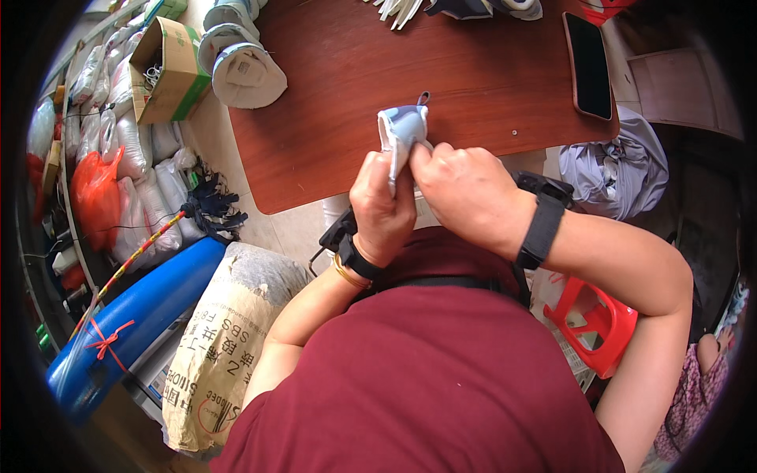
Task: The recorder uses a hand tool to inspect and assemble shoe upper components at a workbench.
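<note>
A small light-blue fabric shoe upper (408, 126) with white edges and a dark loop at its top is held up in front of my body, near the table's front edge. My left hand (381, 201) is closed round its lower left side, thumb against the white edge. On the other side, my right hand (465, 185) pinches the lower part of the upper between its fingers. The right fingertips are partly hidden, so I cannot tell whether they hold anything else.
The reddish-brown table (331, 110) carries nested shoe uppers (248, 75), white strips (398, 11) and a phone (587, 67). To the left are a cardboard box (169, 67), plastic bags (98, 189), a blue roll (138, 323) and a printed sack (229, 331). A red stool (603, 335) stands right.
</note>
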`<state>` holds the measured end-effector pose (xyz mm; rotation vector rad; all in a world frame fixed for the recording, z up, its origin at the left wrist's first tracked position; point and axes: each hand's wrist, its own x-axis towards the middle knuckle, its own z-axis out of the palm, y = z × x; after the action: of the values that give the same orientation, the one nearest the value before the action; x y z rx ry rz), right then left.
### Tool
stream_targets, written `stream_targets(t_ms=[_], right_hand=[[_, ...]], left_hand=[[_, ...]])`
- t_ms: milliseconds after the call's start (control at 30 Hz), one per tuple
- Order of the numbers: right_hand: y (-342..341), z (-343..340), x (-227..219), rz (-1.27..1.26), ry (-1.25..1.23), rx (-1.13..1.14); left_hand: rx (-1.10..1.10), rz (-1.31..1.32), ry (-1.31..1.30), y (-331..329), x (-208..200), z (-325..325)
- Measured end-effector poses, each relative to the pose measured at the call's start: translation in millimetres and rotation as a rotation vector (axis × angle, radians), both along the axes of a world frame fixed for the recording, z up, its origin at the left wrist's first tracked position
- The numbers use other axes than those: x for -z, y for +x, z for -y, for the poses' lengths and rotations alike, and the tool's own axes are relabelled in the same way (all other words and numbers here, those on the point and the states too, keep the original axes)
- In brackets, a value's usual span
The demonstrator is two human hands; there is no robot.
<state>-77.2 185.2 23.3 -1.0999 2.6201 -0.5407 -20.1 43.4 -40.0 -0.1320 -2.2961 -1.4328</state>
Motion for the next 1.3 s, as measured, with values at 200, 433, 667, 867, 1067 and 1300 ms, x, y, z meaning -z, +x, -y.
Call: stream_targets(t_ms=[200, 433, 667, 867, 1067, 1300], right_hand=[[-17.8, -0.7, -1.9, 0.466, -0.212, 0.133], [3.1, -41.5, -48.8, 0.431, -0.152, 0.138], [-8.9, -31.5, -37.3, 0.386, -0.858, 0.389], [-0.9, -9.2, -24.5, 0.410, -0.740, 0.414], [-3.4, -8.6, -19.0, 0.491, -0.712, 0.418], [1.4, -8.8, -0.5, 0.443, -0.684, 0.412]], left_hand=[[-0.077, 0.063, 0.079, -1.7, -3.1, -0.4], [-0.176, 0.362, 0.478, -7.3, -32.1, 36.1], [0.203, 0.716, 1.240, -0.2, -55.1, 42.7], [0.313, 0.753, 1.345, -2.9, -54.4, 26.8], [0.341, 0.765, 1.283, -4.8, -56.9, 20.3], [0.263, 0.755, 1.189, -2.1, -47.4, 23.1]])
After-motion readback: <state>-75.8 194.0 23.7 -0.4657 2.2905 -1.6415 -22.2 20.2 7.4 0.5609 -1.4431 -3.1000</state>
